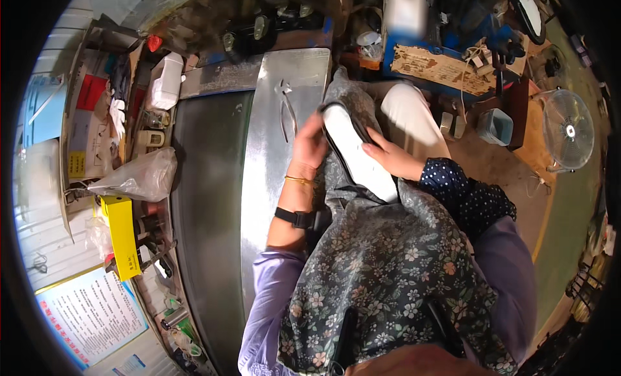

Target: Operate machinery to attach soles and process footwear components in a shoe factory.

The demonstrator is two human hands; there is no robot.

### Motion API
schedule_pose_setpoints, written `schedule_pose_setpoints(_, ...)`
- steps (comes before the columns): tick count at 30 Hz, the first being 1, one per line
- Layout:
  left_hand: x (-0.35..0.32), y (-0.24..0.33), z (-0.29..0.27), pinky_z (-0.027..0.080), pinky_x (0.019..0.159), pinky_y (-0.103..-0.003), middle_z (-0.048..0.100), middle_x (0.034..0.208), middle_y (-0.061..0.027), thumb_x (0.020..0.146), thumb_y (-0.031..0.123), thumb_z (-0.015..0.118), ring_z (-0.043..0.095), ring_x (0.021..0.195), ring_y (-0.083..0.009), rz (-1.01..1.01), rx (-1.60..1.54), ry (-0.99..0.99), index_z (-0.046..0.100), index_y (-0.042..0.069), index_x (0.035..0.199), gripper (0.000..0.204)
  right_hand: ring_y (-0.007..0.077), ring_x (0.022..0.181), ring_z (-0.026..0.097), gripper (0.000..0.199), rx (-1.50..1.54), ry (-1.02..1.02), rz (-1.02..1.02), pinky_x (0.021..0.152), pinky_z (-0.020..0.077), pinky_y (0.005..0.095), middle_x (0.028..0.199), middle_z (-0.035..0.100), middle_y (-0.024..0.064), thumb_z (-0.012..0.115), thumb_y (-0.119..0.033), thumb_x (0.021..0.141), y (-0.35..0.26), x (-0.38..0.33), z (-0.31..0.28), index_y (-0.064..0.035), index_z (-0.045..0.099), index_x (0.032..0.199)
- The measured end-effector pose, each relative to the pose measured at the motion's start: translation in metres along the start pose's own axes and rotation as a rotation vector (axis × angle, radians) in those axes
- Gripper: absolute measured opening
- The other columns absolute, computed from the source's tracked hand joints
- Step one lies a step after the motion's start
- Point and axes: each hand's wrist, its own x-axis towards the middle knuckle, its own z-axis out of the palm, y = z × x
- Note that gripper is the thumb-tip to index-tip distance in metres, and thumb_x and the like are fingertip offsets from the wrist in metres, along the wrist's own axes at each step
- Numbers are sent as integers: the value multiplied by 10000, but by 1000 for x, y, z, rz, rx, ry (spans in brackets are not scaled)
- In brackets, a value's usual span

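A shoe [351, 150] lies lengthwise over my lap, its long white sole-shaped face turned up and a black edge running round it. My left hand [309, 143] grips the black edge on the left side, near the far end; part of its fingers is hidden. From the right, my right hand [393, 157] holds the shoe at mid-length, with its fingers against the white face and the right edge. Just left of my left hand, metal pincers [286, 111] rest on the shiny metal plate [266, 162]. Beneath the shoe is my dark floral apron [369, 266].
Left of the metal plate runs a dark bench surface [210, 182]. Beyond it are a plastic bag [145, 175], a yellow box [121, 237] and a white bottle [167, 82]. To the right stand a square plastic container [495, 126] and a fan [569, 130].
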Motion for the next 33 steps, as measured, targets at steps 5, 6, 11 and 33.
schedule_pose_setpoints(5,-14,-9,23,522,905,-432,690,982,-280,1026,359,405,680,993,-351,217,1189,623,694,-51,974,504,444,1441,260,880,-109,10,-84,1173,250,404,1505,210,418,376,-484,1030,-16,16,22,177,0,1472)
schedule_pose_setpoints(6,-14,-9,27,522,905,-432,690,982,-280,1026,359,405,680,993,-351,299,1184,661,694,-51,974,504,444,1441,260,880,-104,-30,-47,1173,250,404,1505,210,418,376,-484,1030,-19,19,27,177,0,1472)
schedule_pose_setpoints(11,2,28,39,539,591,-469,671,653,-197,1018,386,352,679,631,-374,179,2274,412,688,27,701,585,464,1453,200,904,-153,69,-62,1188,214,405,1507,143,443,371,-492,1024,-20,27,41,213,0,1450)
schedule_pose_setpoints(33,-110,-46,12,429,1011,-323,592,1275,-139,1044,292,490,557,1167,-229,30,959,142,423,-85,1375,507,394,1470,207,844,20,153,-174,1189,205,378,1546,188,357,415,-482,1032,16,22,21,138,77,1494)
